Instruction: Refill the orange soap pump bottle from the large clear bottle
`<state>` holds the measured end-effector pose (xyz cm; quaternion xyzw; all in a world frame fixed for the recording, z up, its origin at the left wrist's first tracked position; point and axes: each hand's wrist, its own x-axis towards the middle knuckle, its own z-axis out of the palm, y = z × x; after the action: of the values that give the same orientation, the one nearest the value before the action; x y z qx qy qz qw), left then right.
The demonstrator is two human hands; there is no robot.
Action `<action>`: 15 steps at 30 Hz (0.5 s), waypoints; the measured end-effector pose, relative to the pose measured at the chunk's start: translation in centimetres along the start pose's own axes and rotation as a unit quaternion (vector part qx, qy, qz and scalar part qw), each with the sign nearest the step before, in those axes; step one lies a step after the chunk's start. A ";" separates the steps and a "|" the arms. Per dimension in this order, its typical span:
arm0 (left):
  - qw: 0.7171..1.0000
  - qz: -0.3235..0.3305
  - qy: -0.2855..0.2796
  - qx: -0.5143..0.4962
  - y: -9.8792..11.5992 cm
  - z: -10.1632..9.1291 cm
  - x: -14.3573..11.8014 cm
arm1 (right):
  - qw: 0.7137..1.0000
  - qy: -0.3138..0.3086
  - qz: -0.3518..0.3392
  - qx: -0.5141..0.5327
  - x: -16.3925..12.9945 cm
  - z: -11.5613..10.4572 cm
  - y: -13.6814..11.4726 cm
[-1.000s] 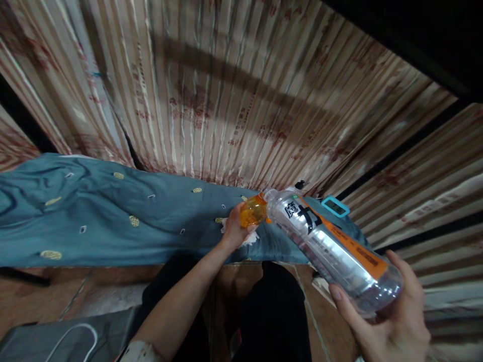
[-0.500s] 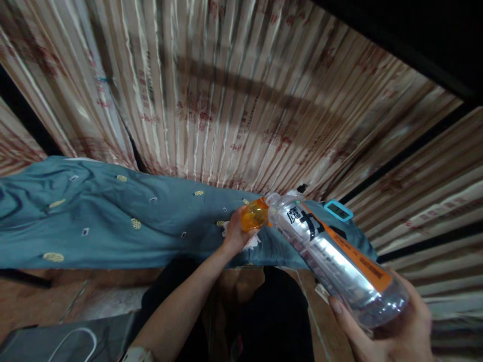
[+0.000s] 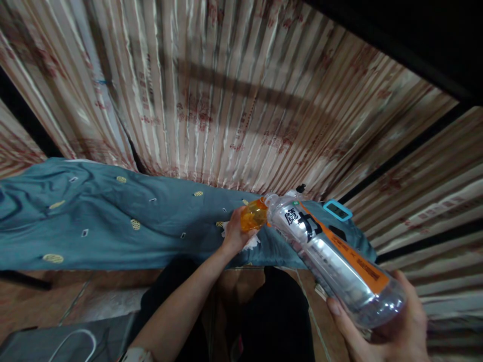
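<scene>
My left hand (image 3: 234,233) is closed around a small orange see-through cup (image 3: 253,215) over the cloth. In my right hand (image 3: 396,322) is a large clear plastic bottle (image 3: 335,256) with a silver and orange label, gripped near its base. The bottle slants down to the left, its neck meeting the rim of the orange cup. Whether liquid is flowing cannot be made out. White crumpled tissue (image 3: 252,243) lies under my left hand, partly covered by it.
A teal patterned cloth (image 3: 105,216) covers the narrow surface ahead. A blue-framed digital timer (image 3: 337,210) and a black-tipped item (image 3: 301,188) are behind the bottle. Pleated curtains (image 3: 211,100) hang at the back. A grey case (image 3: 94,332) with a white cable lies lower left.
The bottle has turned slightly in my right hand, so more of its label lettering shows, and its base has shifted a little left. My left hand and the cup hold nearly still.
</scene>
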<state>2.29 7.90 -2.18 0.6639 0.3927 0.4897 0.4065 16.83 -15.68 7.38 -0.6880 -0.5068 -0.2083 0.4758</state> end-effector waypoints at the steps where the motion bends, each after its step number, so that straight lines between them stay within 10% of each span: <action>1: 1.000 0.000 -0.003 0.001 0.0 0.0 0.0 | 1.000 0.004 -0.001 -0.009 0.0 0.0 -0.1; 15: 1.000 -0.006 -0.018 -0.010 -0.2 0.1 -0.1 | 0.999 0.031 -0.044 0.002 -0.2 0.2 -0.1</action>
<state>2.31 7.86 -2.40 0.6659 0.3848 0.4792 0.4230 16.61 -15.62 7.20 -0.6574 -0.5220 -0.2494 0.4829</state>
